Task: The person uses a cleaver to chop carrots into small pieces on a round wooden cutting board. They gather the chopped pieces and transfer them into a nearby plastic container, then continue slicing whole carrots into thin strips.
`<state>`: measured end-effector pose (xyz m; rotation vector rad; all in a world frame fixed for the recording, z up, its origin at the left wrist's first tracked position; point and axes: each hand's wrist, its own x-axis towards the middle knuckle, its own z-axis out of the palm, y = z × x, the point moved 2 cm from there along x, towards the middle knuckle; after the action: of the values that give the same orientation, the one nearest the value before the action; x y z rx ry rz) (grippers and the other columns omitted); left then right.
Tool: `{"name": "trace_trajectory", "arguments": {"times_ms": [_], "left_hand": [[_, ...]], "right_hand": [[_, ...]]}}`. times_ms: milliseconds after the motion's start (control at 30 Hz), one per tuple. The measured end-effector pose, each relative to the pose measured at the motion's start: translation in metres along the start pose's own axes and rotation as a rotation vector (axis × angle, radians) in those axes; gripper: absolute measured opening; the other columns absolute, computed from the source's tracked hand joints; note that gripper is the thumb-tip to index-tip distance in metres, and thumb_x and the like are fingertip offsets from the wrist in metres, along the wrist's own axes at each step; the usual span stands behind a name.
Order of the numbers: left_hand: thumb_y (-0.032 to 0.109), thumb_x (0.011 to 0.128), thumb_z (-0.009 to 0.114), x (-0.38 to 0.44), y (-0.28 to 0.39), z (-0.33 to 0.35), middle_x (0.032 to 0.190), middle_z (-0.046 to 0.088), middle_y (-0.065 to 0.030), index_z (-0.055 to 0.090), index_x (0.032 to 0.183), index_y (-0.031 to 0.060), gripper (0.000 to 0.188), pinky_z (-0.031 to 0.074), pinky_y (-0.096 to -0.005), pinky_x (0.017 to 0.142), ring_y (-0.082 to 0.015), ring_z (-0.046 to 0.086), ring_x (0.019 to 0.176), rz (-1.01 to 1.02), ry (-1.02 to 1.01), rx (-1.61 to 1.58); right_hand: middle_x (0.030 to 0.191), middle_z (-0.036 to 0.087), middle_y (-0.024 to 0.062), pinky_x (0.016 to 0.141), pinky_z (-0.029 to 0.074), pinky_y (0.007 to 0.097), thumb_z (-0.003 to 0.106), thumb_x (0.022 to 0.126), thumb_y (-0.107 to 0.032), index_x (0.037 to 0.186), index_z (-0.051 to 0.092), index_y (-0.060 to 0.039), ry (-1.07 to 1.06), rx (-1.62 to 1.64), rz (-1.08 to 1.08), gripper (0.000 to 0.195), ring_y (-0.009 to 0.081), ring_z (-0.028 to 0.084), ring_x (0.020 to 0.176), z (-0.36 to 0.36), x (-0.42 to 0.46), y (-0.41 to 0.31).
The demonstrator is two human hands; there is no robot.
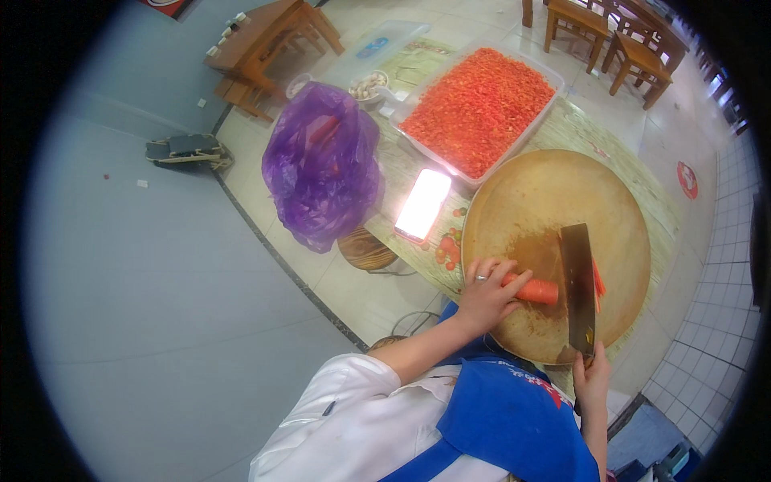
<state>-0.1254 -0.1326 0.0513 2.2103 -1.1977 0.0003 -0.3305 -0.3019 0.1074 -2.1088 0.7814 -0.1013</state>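
Note:
With a ring on one finger, my left hand (pixel 491 295) grips a peeled carrot (pixel 539 291) lying on a round wooden chopping board (pixel 560 187). My right hand (pixel 591 376) is closed on the handle of a cleaver (pixel 579 283), whose broad dark blade lies over the board to the right of the carrot's cut end. A few thin carrot strips (pixel 598 283) show just beyond the blade; the rest of them is hidden by it. Wet orange-brown stains mark the wood around the carrot.
A plastic tub (pixel 557 81) of finely chopped orange-red pieces stands behind the board. Left of the board lies a lit phone (pixel 423 205). Farther left are a purple plastic bag (pixel 325 175) with carrots inside and a bowl (pixel 368 85) of pale pieces. A round wooden stool (pixel 365 248) stands below the table edge.

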Motion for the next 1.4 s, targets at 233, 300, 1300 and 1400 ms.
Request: {"name": "trace_trajectory", "arguments": {"times_ms": [233, 300, 1300, 1400], "left_hand": [[0.019, 0.067, 0.076, 0.014, 0.011, 0.016, 0.117, 0.055, -0.0084, 0.055, 0.126, 0.0125, 0.062, 0.029, -0.0519, 0.103, -0.0289, 0.047, 0.113, 0.044, -0.062, 0.020], [0.019, 0.069, 0.074, 0.020, 0.011, 0.014, 0.116, 0.056, -0.0088, 0.054, 0.124, 0.0096, 0.059, 0.028, -0.0519, 0.103, -0.0291, 0.048, 0.113, 0.070, -0.113, -0.006], [0.007, 0.074, 0.075, -0.028, -0.029, -0.026, 0.105, 0.056, -0.0135, 0.060, 0.114, 0.0050, 0.042, 0.046, -0.0366, 0.088, -0.0315, 0.054, 0.101, -0.385, 0.139, -0.312], [0.006, 0.075, 0.074, -0.028, -0.032, -0.026, 0.104, 0.054, -0.0131, 0.061, 0.115, 0.0057, 0.042, 0.044, -0.0358, 0.089, -0.0307, 0.053, 0.101, -0.433, 0.092, -0.383]], "right_hand": [[0.080, 0.065, 0.0174, 0.064, 0.049, 0.0357, 0.055, 0.087, -0.004, 0.106, 0.054, 0.0003, 0.002, -0.023, -0.017, 0.019, 0.0288, 0.064, 0.070, -0.001, 0.000, -0.005], [0.080, 0.065, 0.0174, 0.064, 0.049, 0.0356, 0.055, 0.087, -0.004, 0.106, 0.055, 0.0003, -0.018, -0.021, 0.048, 0.020, 0.0286, 0.064, 0.069, 0.000, 0.000, -0.003], [0.069, 0.058, 0.0162, 0.056, 0.044, 0.0337, 0.060, 0.086, -0.005, 0.107, 0.054, -0.0005, -0.072, -0.104, 0.126, 0.023, 0.0238, 0.054, 0.057, -0.002, 0.001, 0.006], [0.066, 0.056, 0.0157, 0.054, 0.042, 0.0323, 0.061, 0.086, -0.005, 0.104, 0.053, -0.0001, -0.070, -0.043, 0.109, 0.020, 0.0207, 0.050, 0.054, -0.004, -0.001, -0.002]]}}
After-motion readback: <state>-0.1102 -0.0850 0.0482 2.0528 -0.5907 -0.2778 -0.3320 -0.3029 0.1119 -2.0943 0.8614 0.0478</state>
